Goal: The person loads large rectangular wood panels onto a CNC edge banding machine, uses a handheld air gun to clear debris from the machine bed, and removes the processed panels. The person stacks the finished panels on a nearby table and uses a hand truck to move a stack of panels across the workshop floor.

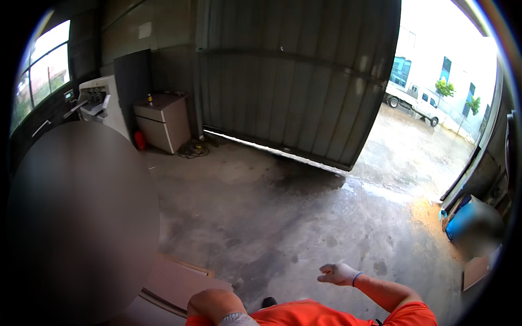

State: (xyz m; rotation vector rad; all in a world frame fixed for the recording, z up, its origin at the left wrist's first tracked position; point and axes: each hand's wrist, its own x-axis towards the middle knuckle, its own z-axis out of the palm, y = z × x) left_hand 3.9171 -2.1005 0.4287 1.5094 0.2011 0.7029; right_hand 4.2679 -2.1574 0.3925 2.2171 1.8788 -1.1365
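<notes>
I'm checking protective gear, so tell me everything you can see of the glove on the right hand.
The whitish glove covers the right hand, ending in a narrow blue band at the wrist. It looks like soft fabric. Its fingers point leftward, loosely curled, above the grey floor, gripping nothing visible.

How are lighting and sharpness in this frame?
In the head view, daylight washes out the white building and glares off the floor beyond the metal door, which sits dim; a large blurred oval hides the lower left; fisheye curves the edges; the right hand shows fairly clearly.
</notes>
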